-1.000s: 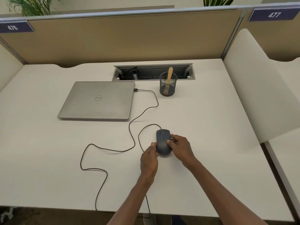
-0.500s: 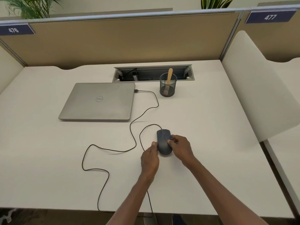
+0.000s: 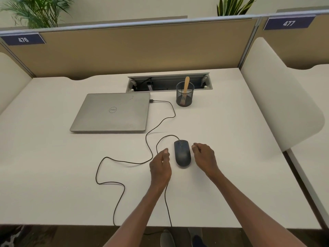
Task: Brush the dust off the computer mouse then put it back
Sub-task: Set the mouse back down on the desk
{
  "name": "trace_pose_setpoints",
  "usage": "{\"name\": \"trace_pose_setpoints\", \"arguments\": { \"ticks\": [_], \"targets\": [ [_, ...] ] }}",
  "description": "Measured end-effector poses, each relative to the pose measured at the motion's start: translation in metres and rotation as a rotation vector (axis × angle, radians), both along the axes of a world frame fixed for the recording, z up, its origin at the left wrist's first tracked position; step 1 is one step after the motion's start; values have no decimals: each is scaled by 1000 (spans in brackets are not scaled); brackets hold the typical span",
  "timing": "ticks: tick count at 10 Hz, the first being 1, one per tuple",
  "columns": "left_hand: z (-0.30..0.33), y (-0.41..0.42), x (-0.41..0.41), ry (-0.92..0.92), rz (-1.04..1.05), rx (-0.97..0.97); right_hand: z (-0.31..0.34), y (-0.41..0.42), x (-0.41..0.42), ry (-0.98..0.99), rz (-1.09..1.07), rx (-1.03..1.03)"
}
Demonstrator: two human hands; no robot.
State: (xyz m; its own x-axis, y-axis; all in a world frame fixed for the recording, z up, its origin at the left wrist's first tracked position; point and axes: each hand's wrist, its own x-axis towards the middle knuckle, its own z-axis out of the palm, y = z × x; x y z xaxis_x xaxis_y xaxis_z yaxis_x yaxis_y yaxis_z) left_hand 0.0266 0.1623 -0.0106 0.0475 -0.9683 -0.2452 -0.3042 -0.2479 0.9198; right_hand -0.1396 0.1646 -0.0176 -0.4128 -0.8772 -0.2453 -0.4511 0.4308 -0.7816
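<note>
I see one black mesh cup (image 3: 185,95) standing on the white desk (image 3: 240,157) just in front of the open cable tray (image 3: 169,82). One wooden brush handle (image 3: 186,85) leans inside the cup and pokes above its rim; its bristle end is down in the mesh and I can barely make it out. The cable tray holds a few plugs and wires, too small for me to count.

One closed silver laptop (image 3: 112,112) lies to the left of the cup. A black cable (image 3: 160,122) is plugged into the laptop's right edge and winds in loops across the desk to the front of the mouse (image 3: 182,152). Another stretch of cable runs under my left wrist and off the near edge of the desk.

The one dark mouse sits flat on the desk, between my two hands and touched by neither. My left hand (image 3: 161,166) is just to its left, fingers loosely curled, holding nothing. My right hand (image 3: 204,158) is just to its right, fingers also loosely bent and empty.

A tan partition (image 3: 142,50) closes off the back of the desk, with two number plates on it, 476 (image 3: 23,39) and 477 (image 3: 288,23). Two plants show above it. A curved white side panel (image 3: 277,97) stands at the right.
</note>
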Motion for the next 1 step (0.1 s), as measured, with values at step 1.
{"name": "trace_pose_setpoints", "arguments": {
  "ticks": [1],
  "targets": [
    [1,-2,13,-131,-88,-172,3,7,0,197,41,-92]
  ]
}}
